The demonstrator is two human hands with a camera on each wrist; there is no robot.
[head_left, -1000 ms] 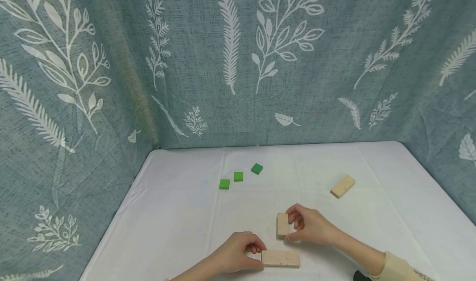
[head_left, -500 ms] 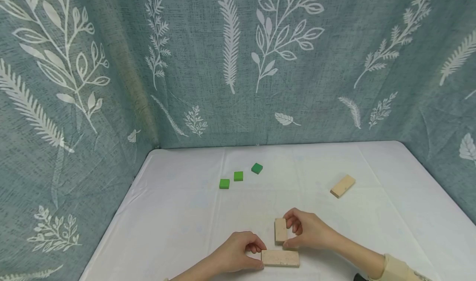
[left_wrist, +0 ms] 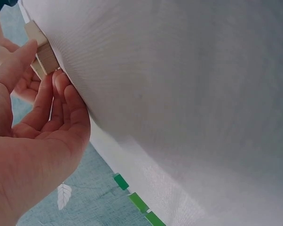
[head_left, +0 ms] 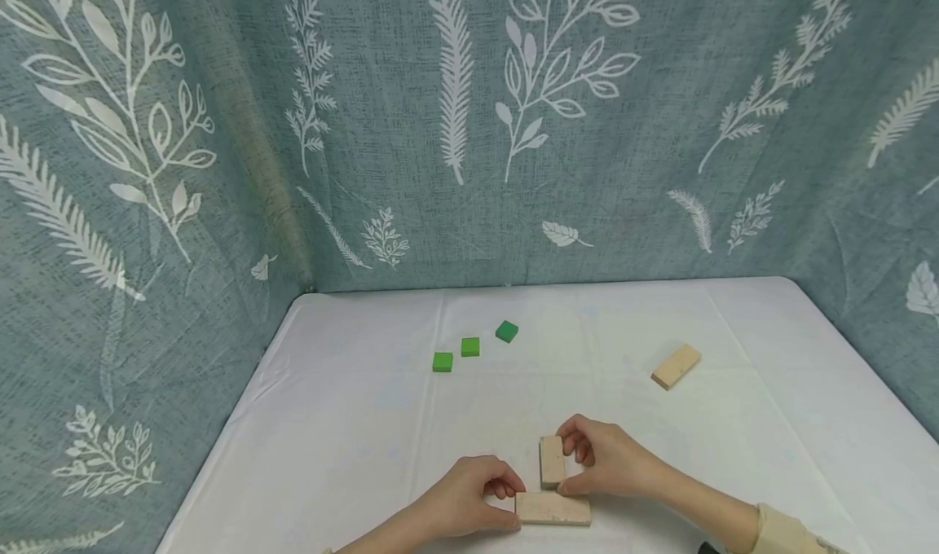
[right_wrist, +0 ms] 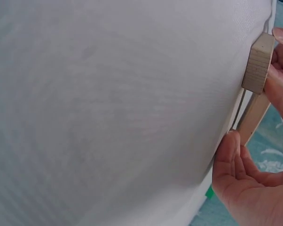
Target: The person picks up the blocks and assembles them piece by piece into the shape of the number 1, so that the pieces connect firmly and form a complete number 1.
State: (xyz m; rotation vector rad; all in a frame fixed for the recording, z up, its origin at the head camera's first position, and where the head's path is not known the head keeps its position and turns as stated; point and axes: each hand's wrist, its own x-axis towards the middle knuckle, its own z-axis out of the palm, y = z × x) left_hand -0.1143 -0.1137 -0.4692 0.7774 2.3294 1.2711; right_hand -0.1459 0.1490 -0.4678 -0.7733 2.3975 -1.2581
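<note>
Near the front of the table, a wooden block [head_left: 553, 508] lies lengthwise from left to right. My left hand [head_left: 473, 497] holds its left end, thumb at the near corner and fingertips at the far one; in the left wrist view the thumb covers part of that block [left_wrist: 47, 59]. My right hand [head_left: 609, 460] pinches a second wooden block [head_left: 552, 460] between thumb and fingertips at its right side. This block points away from me, its near end right at the first block's far edge. Whether they touch, I cannot tell. In the right wrist view it shows behind [right_wrist: 255, 115] the first.
A third wooden block [head_left: 676, 367] lies slanted at the right. Toward the back, two light green tiles [head_left: 443, 362] and a darker green tile [head_left: 507, 331] form a loose diagonal. A blue-grey leaf-patterned curtain [head_left: 484, 212] surrounds the white table [head_left: 330, 424].
My right hand has brought its block toward me and slightly left, closing the gap to the lengthwise block. The left hand and its block have stayed in place.
</note>
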